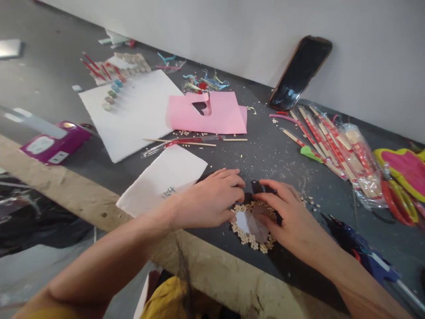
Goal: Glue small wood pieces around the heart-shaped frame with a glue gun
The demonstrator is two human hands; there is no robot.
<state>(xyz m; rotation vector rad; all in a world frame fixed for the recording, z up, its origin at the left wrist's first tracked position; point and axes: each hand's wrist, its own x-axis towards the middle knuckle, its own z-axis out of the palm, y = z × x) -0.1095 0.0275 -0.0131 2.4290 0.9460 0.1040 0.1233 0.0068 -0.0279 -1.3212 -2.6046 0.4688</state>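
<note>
A small round mirror (244, 221), its edge ringed with many little pale beige pieces, lies near the front of the dark table. My left hand (215, 197) is curled at the mirror's left side, its thumb touching the beaded edge. From the right, my right hand (287, 210) bends over the mirror, its thumb above the glass and its fingers at the far edge. A black strip (256, 187) shows between the fingertips of both hands at that far edge. My fingers hide part of the rim.
Pink paper (222, 110) with a cut-out, a white sheet (133, 119) and a marked white card (166, 177) lie leftward. Wrapped sticks (335, 141), scissors (396, 199) and a blue glue gun (361, 248) lie rightward. A phone (300, 73) leans on the wall. A purple box (56, 144) sits far left.
</note>
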